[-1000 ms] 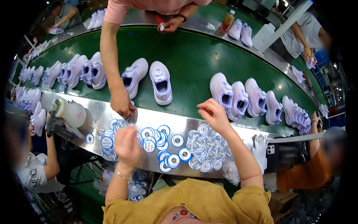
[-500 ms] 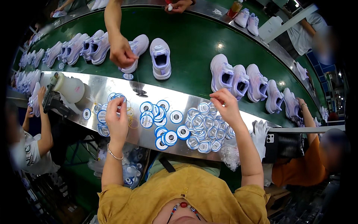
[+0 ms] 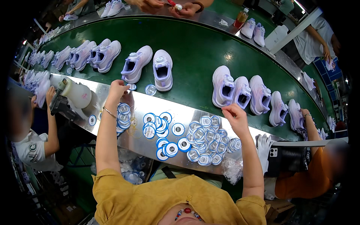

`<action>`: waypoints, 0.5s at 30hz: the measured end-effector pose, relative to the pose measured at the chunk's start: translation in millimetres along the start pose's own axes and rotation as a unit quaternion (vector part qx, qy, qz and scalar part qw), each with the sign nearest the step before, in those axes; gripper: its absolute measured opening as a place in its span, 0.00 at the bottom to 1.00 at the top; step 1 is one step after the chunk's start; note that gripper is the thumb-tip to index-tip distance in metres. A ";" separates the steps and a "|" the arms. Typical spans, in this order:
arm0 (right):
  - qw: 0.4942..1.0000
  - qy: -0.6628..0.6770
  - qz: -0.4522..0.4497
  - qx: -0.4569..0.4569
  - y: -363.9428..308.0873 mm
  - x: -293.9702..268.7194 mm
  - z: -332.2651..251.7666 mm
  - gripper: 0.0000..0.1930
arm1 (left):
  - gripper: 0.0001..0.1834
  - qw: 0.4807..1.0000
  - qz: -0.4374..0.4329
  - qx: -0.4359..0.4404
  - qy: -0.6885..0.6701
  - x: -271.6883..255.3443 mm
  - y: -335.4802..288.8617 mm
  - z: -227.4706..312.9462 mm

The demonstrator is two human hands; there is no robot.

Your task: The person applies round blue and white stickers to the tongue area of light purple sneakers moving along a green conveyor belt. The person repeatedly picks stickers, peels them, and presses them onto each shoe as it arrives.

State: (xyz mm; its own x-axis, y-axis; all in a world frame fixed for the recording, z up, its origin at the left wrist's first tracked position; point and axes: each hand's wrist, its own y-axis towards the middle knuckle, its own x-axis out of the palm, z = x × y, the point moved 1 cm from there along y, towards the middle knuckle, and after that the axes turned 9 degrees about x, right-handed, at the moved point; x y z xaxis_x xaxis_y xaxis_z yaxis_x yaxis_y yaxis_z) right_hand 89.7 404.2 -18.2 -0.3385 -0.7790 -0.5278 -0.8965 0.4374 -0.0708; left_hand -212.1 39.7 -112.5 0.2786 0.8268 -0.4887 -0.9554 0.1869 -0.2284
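Note:
My left hand [image 3: 118, 90] reaches to the near edge of the green belt, its fingers pinched at the rim of a round blue-and-white tag [image 3: 132, 87]. Just beyond stands a white-and-lilac shoe [image 3: 137, 64], with another shoe [image 3: 163, 70] to its right and a second loose tag [image 3: 150, 90] in front of them. My right hand [image 3: 235, 113] hovers near the shoes on the right, thumb and forefinger drawn together; anything between them is too small to make out. Below it lies a heap of clear-wrapped round tags [image 3: 206, 140]. Flat blue-rimmed tags [image 3: 161, 125] are spread between my arms.
A steel ledge [image 3: 187, 112] runs along the green belt [image 3: 191, 48]. Shoe rows stand on both sides. A tape gun [image 3: 62, 101], a pale jug [image 3: 78, 94] and white gloves [image 3: 263, 150] lie around the ledge. Co-workers' hands [image 3: 185, 8] are across the belt.
My left hand has moved forward from the ledge to the belt edge. The co-worker's reaching hand has withdrawn, and a tag now lies before the middle shoes. My right hand has barely moved.

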 end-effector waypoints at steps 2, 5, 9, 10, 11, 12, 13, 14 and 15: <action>1.000 -0.009 -0.013 0.023 0.6 -1.4 1.5 0.04 | 0.16 0.988 0.089 0.082 0.091 2.2 -2.9 0.7; 1.000 -0.017 -0.008 0.001 1.6 6.1 -1.8 0.05 | 0.06 0.898 0.238 0.264 0.257 21.0 -28.5 31.5; 0.999 -0.019 -0.035 -0.034 11.9 23.7 -12.2 0.05 | 0.07 0.937 0.089 0.268 0.204 64.2 -5.2 36.9; 0.998 -0.012 -0.038 -0.038 14.8 29.2 -14.1 0.05 | 0.08 0.936 0.105 0.255 0.221 74.1 9.3 33.0; 0.998 -0.012 -0.042 -0.040 16.1 32.4 -17.6 0.05 | 0.07 0.917 0.124 0.272 0.265 85.8 23.8 25.3; 0.998 -0.014 -0.045 -0.040 15.3 34.0 -20.6 0.05 | 0.06 0.906 0.129 0.275 0.293 92.9 27.4 31.2; 0.998 -0.014 -0.047 -0.035 15.0 32.6 -24.3 0.05 | 0.05 0.895 0.134 0.278 0.321 100.1 30.8 37.3; 0.999 -0.021 -0.039 -0.029 15.2 26.6 -25.2 0.05 | 0.04 0.884 0.140 0.280 0.348 106.6 35.7 45.1; 0.999 -0.024 -0.036 -0.022 14.2 23.8 -23.8 0.05 | 0.04 0.869 0.125 0.280 0.389 107.9 38.0 51.6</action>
State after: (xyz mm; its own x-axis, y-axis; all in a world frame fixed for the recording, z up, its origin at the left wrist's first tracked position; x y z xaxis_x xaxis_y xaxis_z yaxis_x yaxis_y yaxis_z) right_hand 62.1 381.2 -11.6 -0.2594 -0.7848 -0.5628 -0.9299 0.3603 -0.0738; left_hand -223.4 163.4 -130.5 -0.1715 0.3110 -0.9348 -0.8324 0.4618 0.3063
